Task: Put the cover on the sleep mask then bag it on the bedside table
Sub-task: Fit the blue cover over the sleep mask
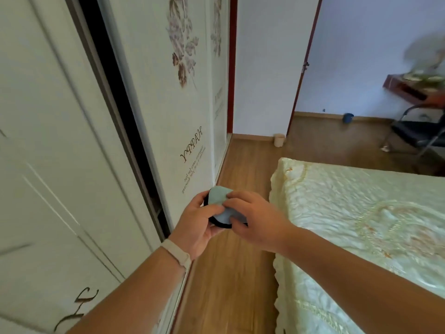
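A sleep mask (220, 224) with a black edge is held in front of me above the wooden floor, between a wardrobe and a bed. A pale blue-green cover (218, 196) lies over its top. My left hand (198, 224) grips the mask from the left and below, thumb on the cover. From the right, my right hand (252, 219) pinches the cover with its fingertips. Much of the mask is hidden by my fingers. No bag and no bedside table are in view.
A white sliding wardrobe (101, 145) with flower prints stands close on the left. A bed with a pale yellow quilted spread (361, 227) fills the right. Wooden floor (243, 165) runs between them to an open doorway; a chair (419, 131) stands far right.
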Demonstrator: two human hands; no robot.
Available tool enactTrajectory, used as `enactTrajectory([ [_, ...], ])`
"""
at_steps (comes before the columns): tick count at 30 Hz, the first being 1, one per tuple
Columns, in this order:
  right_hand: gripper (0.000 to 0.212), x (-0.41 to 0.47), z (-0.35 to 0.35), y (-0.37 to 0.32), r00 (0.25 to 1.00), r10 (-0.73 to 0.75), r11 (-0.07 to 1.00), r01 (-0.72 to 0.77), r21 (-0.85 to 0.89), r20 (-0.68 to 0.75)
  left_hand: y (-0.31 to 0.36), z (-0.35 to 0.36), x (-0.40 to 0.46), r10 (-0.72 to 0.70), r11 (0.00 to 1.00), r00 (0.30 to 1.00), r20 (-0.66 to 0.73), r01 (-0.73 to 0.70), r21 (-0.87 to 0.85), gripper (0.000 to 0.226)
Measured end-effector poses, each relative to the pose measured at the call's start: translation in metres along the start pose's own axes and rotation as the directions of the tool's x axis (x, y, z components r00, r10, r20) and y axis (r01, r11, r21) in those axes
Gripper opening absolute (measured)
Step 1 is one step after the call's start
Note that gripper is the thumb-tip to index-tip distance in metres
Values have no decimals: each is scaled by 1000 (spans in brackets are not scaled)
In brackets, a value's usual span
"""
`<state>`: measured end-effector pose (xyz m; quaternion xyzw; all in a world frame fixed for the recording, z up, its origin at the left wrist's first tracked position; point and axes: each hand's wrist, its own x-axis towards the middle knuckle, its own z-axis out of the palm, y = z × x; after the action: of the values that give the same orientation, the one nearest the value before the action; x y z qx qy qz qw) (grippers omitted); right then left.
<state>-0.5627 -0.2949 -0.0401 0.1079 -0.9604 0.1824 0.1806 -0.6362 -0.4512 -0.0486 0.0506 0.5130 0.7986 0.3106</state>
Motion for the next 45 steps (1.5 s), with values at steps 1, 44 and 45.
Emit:
enactTrajectory([
  [1,39,5,1,1,1000,25,1000,-25,-8,-17,4,-2,10,-14,1000,1000,28,14,7,39],
  [44,36,173,-69,496,921,349,932,-360,-34,-174,1,254,533,-295,954,917,267,269,131,36],
  [45,36,184,-68,510,918,357,928,-370,-46,-173,3,255,551,-298,953,913,277,270,134,36],
])
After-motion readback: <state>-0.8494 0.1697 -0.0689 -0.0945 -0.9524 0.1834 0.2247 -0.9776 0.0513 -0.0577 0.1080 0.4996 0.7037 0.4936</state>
